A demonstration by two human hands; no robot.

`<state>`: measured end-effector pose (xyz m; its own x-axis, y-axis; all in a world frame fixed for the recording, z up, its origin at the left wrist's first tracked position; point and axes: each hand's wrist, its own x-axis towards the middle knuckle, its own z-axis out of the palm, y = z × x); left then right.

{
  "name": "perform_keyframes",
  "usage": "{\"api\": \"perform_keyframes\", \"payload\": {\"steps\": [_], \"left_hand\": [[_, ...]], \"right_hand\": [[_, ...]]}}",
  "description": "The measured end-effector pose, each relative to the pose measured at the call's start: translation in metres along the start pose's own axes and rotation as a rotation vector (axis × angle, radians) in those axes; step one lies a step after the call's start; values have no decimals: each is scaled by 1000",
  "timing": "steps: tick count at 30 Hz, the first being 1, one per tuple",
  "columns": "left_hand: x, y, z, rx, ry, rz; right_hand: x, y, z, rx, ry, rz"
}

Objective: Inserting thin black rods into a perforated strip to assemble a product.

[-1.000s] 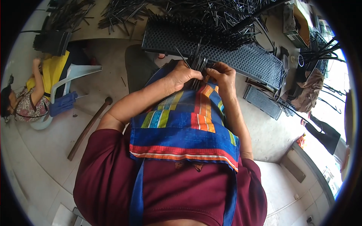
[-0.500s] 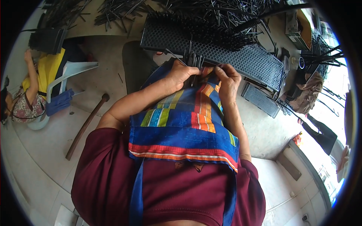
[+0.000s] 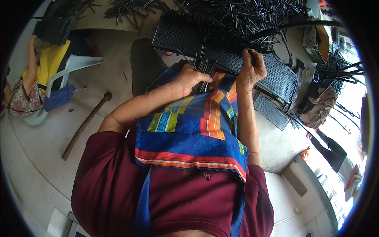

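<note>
A bundle of thin dark rods (image 3: 203, 65) stands upright in my left hand (image 3: 185, 82), whose fingers wrap round it above the apron on my lap. One longer rod leans out of it to the left. Beyond the bundle lies a black perforated tray (image 3: 278, 73), a grid of small round holes. Many dark pieces stand in rows (image 3: 221, 33) along its far part. My right hand (image 3: 252, 70) is over the tray's near edge, right of the bundle, with thumb and fingers pinched together beside those rows. Whatever the pinch may hold is too small to make out.
Heaps of loose dark rods (image 3: 252, 14) cover the table behind the tray. A second perforated tray (image 3: 270, 110) is lower, at right. On the left, a person in a patterned top sits near a white chair (image 3: 75, 67); a brown wooden handle (image 3: 87, 126) lies on the floor.
My right hand has moved away from the bundle, up and right to the rows in the tray. My left hand keeps its hold on the rods.
</note>
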<state>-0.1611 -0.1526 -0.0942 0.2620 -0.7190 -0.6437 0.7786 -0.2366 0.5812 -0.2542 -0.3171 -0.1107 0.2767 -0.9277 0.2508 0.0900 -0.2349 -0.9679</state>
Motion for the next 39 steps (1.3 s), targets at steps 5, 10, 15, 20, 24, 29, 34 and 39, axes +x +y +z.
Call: {"api": "perform_keyframes", "payload": {"steps": [5,10,15,20,24,29,34,39], "left_hand": [[6,1,-1,7,115,77],[8,1,-4,2,80,86],[10,-5,-5,1,94,137],[8,-5,-4,23,66,164],[5,0,-2,65,65,156],[8,-5,-4,98,62,176],[10,-8,-5,72,99,215],[13,-7,-9,-14,88,133]], "right_hand": [[-1,4,-1,-102,-68,-145],[-1,-4,-2,-188,-125,-189],[-9,-1,-4,-78,-70,1],[-9,-4,-3,-133,-94,-128],[-9,0,-5,-173,-125,-176],[-9,-11,4,-451,-230,-136],[-5,-21,14,-575,-263,-141],[0,-18,10,-587,-258,-161]]}}
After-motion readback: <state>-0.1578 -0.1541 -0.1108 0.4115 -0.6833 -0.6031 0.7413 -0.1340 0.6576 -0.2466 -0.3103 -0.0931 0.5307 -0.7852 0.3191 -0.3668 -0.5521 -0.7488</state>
